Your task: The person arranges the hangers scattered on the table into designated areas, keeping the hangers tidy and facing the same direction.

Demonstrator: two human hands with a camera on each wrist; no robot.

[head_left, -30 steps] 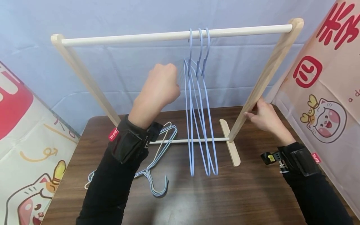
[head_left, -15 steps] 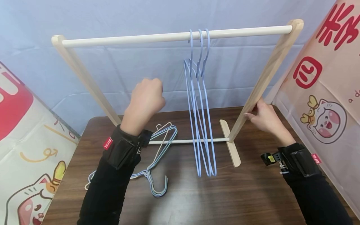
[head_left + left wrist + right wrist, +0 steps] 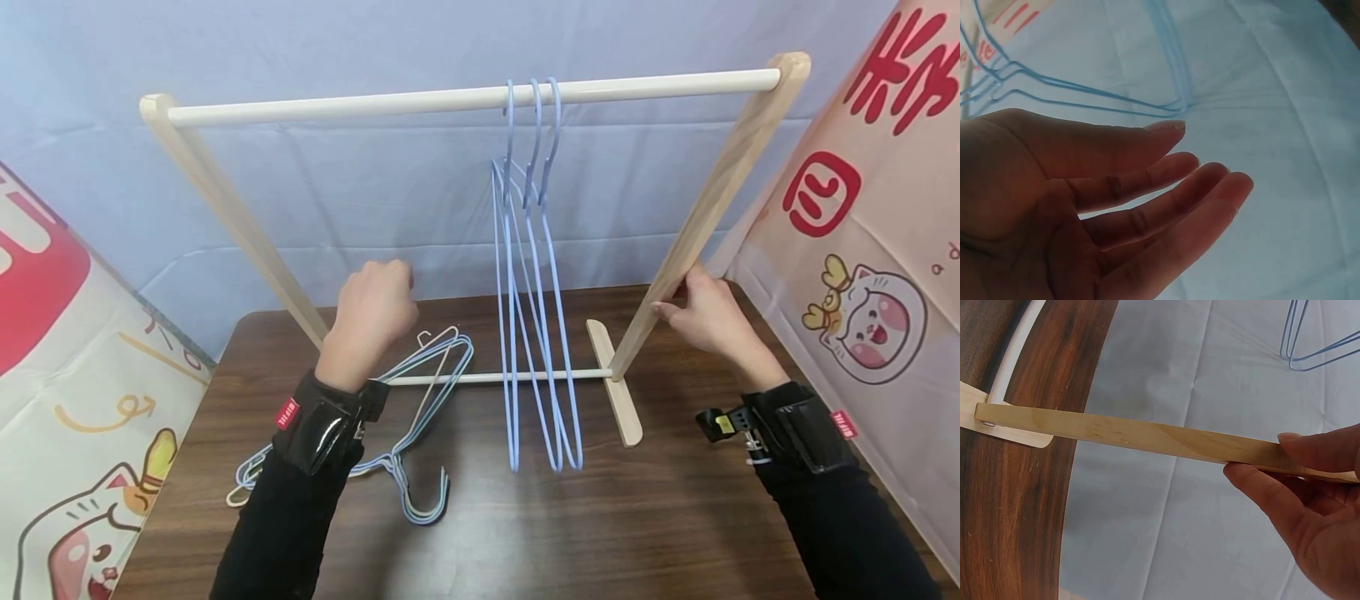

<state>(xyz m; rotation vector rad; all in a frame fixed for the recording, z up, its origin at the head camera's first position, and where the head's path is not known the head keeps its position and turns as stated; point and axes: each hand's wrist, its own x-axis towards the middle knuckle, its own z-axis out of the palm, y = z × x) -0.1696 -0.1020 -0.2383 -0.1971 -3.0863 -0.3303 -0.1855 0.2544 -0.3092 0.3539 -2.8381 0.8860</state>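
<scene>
My left hand [image 3: 375, 308] hovers above the table, left of the hanging hangers, with nothing in it; the left wrist view shows its fingers [image 3: 1166, 215] loosely bent and apart from the thumb. Three blue hangers [image 3: 551, 333] hang by their hooks from the white rail [image 3: 337, 104] of a wooden clothes rack. On the right, my right hand [image 3: 708, 312] grips the rack's right upright [image 3: 712, 192], thumb on one side and fingers on the other [image 3: 1260, 487]. Below my left forearm lies a pile of blue and cream hangers [image 3: 405, 454], partly hidden by the sleeve.
The rack's left upright [image 3: 232, 217] leans toward the back left. A lower white bar [image 3: 487, 377] joins a wooden foot [image 3: 615, 383] on the brown table [image 3: 525, 533]. Pale blue cloth [image 3: 420, 192] hangs behind, with printed cloths [image 3: 847, 250] at the sides.
My left hand has moved down and to the left, away from the hanging hangers. Those hangers sway slightly on the rail. My right hand stays on the upright.
</scene>
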